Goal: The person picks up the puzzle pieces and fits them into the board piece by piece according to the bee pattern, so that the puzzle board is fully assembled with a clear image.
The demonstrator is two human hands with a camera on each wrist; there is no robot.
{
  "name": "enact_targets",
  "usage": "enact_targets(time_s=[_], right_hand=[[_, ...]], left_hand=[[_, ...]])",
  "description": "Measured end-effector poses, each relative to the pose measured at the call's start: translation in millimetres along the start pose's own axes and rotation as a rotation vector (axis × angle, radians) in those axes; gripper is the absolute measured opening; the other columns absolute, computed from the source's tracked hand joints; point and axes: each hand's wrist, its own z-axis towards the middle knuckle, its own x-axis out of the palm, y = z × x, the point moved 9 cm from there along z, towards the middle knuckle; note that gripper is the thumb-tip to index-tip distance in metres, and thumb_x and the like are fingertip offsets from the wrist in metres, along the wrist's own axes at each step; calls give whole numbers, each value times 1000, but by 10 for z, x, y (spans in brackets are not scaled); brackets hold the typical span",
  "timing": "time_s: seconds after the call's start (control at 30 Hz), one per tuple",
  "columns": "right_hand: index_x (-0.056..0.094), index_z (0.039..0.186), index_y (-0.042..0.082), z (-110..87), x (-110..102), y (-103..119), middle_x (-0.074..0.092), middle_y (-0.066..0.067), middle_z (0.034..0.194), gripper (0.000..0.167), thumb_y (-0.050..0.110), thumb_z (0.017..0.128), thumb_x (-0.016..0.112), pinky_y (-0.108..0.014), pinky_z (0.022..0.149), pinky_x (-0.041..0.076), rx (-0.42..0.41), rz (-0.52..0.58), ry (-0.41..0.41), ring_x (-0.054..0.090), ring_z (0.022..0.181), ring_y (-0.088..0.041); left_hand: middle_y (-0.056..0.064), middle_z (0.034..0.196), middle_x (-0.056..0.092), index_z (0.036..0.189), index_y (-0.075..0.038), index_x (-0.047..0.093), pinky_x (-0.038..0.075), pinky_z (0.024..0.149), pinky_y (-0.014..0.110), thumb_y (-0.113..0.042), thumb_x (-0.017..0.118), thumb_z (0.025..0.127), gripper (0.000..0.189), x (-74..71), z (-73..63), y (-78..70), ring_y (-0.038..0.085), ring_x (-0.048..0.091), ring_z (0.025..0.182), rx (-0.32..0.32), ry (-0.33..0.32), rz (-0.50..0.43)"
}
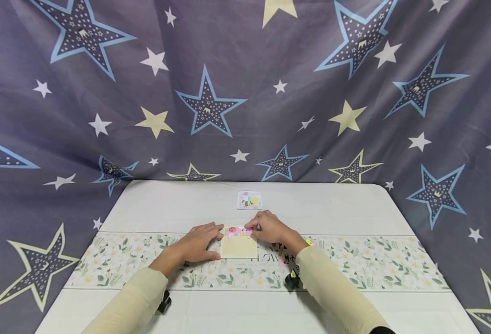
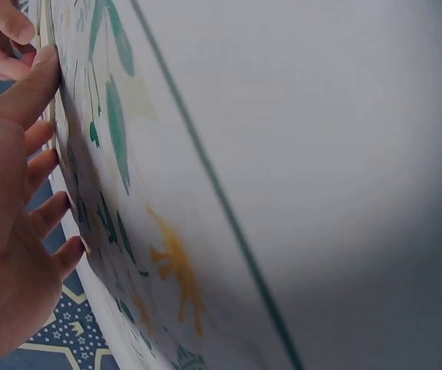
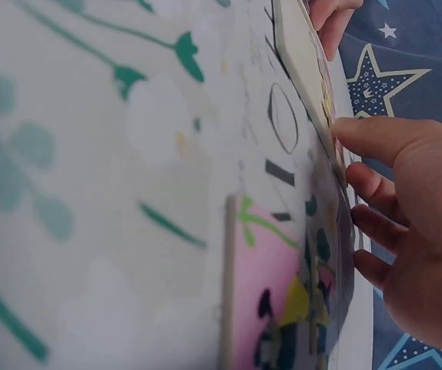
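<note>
In the head view a pale, shallow puzzle tray (image 1: 239,248) lies mid-table, with a row of pink printed puzzle pieces (image 1: 233,230) along its far edge. My left hand (image 1: 198,241) rests at the tray's left side, thumb low and fingers higher up, spread and fairly straight. The left wrist view shows those fingers (image 2: 40,166) touching near its edge. My right hand (image 1: 269,227) is at the tray's far right corner, where thumb and forefinger pinch a puzzle piece that they mostly cover. In the right wrist view its thumb (image 3: 367,137) meets the tray edge.
Beyond the tray lies a square card (image 1: 249,200) with a bee picture. Loose puzzle pieces, one of them pink (image 3: 263,270), lie to the tray's right, partly under my right forearm. A floral band (image 1: 366,260) crosses the white table; a star-patterned curtain (image 1: 212,46) hangs behind.
</note>
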Motion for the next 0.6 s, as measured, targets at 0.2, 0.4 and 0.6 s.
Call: enact_targets(time_s=[0.2,0.4,0.6], right_hand=[[75,124,21,-30,-26,13,73,2,117,29,21,96,69,-45,107,43,-31,36,-5,58,112,-19],[75,124,15,-114,-94,-38,73,0,118,28,18,97,69,-44,111,44,-51,60,-16,61,114,-20],[74,124,15,-258,-160,-161,71,1,116,30,18,95,70,-43,106,48,-7,66,-24,60,114,-19]], left_hand=[[8,164,39,140,-14,58,26,124,60,-51,72,91,63,18,7,11,37,31,154,0,4,6],[7,164,38,141,-15,58,26,124,59,-52,72,91,63,37,11,20,36,31,154,7,8,19],[7,164,38,141,-15,57,26,124,60,-52,72,91,64,23,16,27,36,30,154,1,6,20]])
